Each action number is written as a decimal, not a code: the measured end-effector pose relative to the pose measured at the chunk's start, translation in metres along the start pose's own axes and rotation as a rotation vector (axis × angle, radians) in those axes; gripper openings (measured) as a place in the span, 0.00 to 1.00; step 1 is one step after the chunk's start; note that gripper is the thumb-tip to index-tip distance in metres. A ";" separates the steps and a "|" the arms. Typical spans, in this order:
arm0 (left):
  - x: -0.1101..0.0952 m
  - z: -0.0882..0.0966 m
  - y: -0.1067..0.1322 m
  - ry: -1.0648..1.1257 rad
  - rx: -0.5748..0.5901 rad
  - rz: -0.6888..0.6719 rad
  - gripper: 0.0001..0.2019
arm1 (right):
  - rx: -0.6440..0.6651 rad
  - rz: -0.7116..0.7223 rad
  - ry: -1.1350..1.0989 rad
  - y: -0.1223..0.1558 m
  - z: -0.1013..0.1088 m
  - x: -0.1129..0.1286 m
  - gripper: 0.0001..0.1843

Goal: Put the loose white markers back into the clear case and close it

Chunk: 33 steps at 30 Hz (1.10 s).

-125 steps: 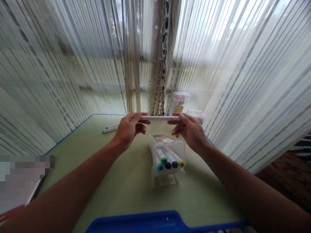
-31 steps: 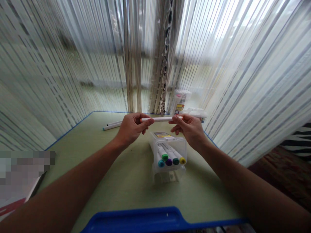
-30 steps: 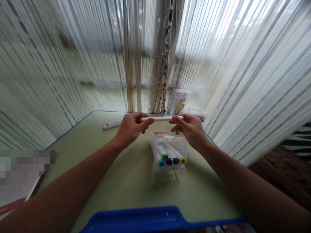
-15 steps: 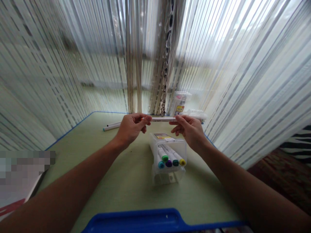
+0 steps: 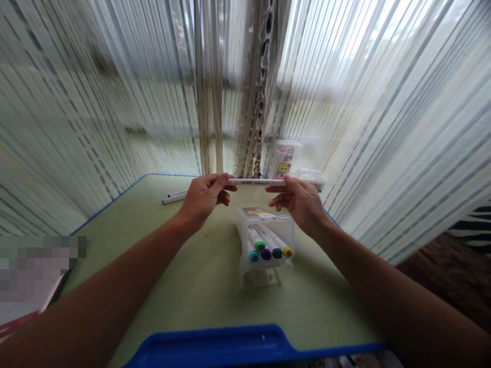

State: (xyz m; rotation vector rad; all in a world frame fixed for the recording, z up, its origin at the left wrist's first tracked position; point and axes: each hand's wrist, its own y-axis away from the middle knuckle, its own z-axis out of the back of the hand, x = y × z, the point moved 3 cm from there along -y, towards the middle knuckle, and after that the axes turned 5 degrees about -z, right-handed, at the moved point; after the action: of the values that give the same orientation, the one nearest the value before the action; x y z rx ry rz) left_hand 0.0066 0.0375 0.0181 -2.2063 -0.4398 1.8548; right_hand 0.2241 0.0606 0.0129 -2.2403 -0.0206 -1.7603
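Observation:
A white marker (image 5: 255, 182) is held level above the table, one end in each hand. My left hand (image 5: 205, 199) pinches its left end between thumb and fingers, hiding the tip. At the other end, my right hand (image 5: 301, 202) grips it with thumb and forefinger while the lower fingers hang loose. Below and between the hands lies a clear plastic case (image 5: 245, 225), its open end facing me. Several white markers (image 5: 268, 236) rest inside, with blue, green, purple, dark green and yellow ends showing. Two more markers (image 5: 173, 198) lie on the table beyond my left wrist.
The pale green table (image 5: 184, 291) has a blue edge and a blue tray (image 5: 215, 345) at the front. Another clear case (image 5: 286, 159) stands at the back, with a white translucent item (image 5: 310, 177) beside it. String curtains (image 5: 153, 92) hang behind. A blurred flat item (image 5: 28, 291) is at left.
More of the white marker's middle shows, with dark print on it, as my left hand has shifted slightly left. Both hands sit a little higher in view.

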 end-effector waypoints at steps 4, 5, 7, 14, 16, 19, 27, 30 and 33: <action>0.001 0.000 0.000 0.019 -0.008 0.021 0.13 | -0.001 -0.006 -0.028 0.000 0.000 -0.001 0.16; 0.001 0.000 0.000 0.020 -0.008 0.027 0.13 | 0.000 -0.009 -0.035 0.000 0.001 -0.002 0.16; 0.001 0.000 0.000 0.020 -0.009 0.033 0.13 | 0.002 -0.008 -0.034 -0.001 0.001 -0.002 0.16; -0.001 -0.002 0.001 0.016 -0.018 0.027 0.11 | -0.013 -0.005 -0.033 0.000 0.001 -0.003 0.16; -0.001 -0.002 0.001 0.011 -0.018 0.033 0.11 | -0.018 -0.013 -0.047 0.000 0.002 -0.003 0.16; -0.001 -0.002 0.001 -0.010 -0.007 0.018 0.10 | -0.030 -0.017 -0.038 -0.001 0.002 -0.004 0.18; 0.001 -0.002 0.002 -0.123 0.038 -0.041 0.17 | -0.044 0.020 0.028 -0.001 0.004 -0.005 0.20; 0.001 -0.004 0.004 -0.185 0.060 -0.061 0.19 | -0.027 0.048 0.053 0.000 0.004 -0.004 0.19; 0.000 -0.006 0.006 -0.233 0.077 -0.078 0.18 | -0.006 0.078 0.068 0.002 0.002 -0.003 0.18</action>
State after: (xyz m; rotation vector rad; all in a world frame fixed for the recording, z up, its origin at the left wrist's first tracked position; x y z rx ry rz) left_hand 0.0124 0.0320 0.0174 -1.9036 -0.4798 2.0585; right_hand 0.2257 0.0600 0.0096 -2.1537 0.0860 -1.7964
